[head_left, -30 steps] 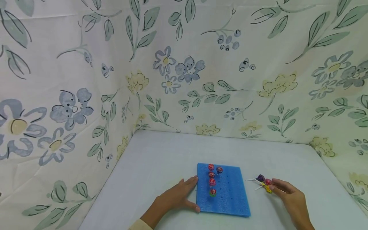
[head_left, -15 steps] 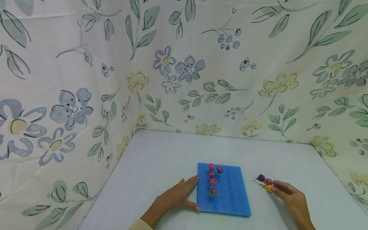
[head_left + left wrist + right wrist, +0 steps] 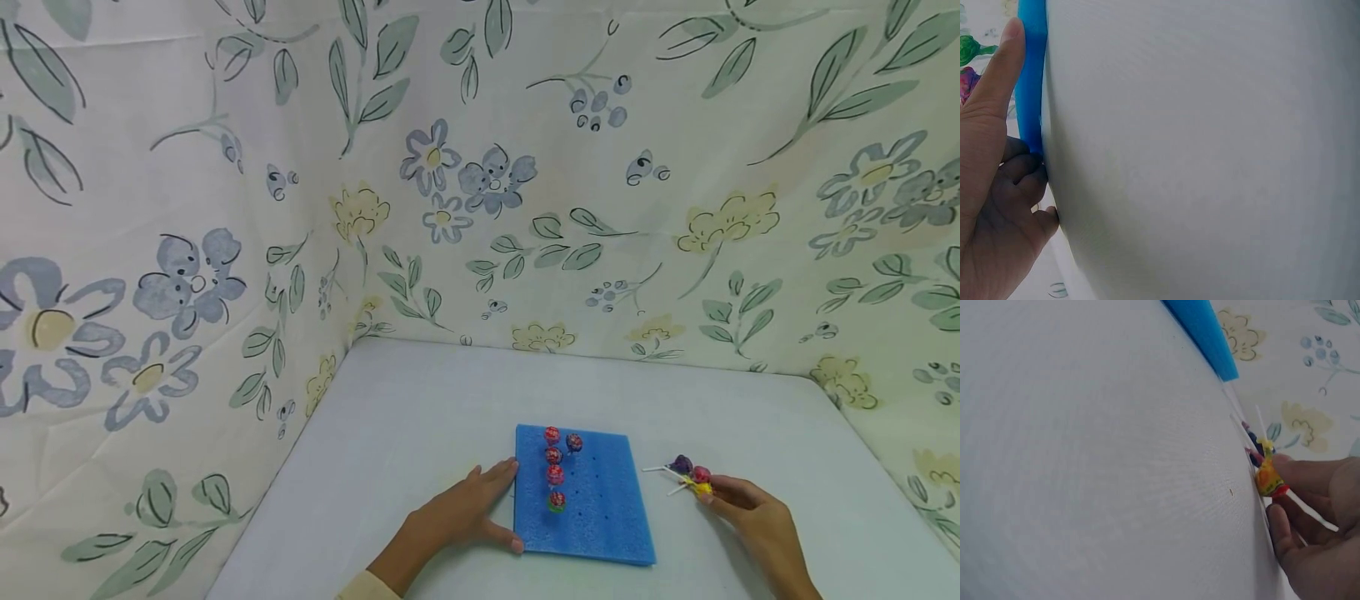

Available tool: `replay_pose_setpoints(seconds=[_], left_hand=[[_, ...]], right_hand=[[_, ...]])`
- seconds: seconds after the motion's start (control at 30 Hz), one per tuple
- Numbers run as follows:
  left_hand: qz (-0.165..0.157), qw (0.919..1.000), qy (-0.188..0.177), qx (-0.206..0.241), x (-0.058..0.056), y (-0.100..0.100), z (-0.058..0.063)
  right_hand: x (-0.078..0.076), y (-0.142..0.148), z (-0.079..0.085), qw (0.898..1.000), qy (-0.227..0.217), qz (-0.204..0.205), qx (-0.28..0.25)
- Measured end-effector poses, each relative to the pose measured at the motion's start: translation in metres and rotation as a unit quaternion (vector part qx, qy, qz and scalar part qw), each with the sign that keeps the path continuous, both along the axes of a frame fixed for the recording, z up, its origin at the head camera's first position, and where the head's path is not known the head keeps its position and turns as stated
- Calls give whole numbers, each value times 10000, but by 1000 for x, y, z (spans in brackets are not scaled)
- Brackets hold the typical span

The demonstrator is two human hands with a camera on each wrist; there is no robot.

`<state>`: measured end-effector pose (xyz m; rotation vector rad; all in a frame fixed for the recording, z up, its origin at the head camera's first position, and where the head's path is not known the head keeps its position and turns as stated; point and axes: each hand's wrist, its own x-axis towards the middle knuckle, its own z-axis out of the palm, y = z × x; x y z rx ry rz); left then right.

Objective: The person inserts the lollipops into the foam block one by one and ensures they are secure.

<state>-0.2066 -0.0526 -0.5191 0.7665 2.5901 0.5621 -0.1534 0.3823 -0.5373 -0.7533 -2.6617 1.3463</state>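
Flat blue foam board on white table: part-filled.
Five mostly red, round lollipops stand in it, several holes bare; purple lollipop and pink lollipop lie to its right, apparently outstanding. Right hand pinches a yellow-wrapped lollipop; left hand, spread, touches the board.

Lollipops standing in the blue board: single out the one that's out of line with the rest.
The lone lollipop near the far edge of the blue board, just right of the column formed by the other four lollipops.
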Motion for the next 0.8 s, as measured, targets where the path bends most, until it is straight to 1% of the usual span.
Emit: replay_pose_setpoints(seconds=[0.3,0.57,0.67,0.8], left_hand=[[78,9999,-87,-2,0,1,0],[48,10000,-39,-26,0,1,1],[8,10000,-21,-20,0,1,0],[10,10000,-35,-18,0,1,0]], right_hand=[[-3,-3,-2,9996,-10,77,273],[-4,-5,-1,9991,82,45,407],[-3,-5,-1,9991,19,73,421],[-3,-6,1,9990,-96,246,353]])
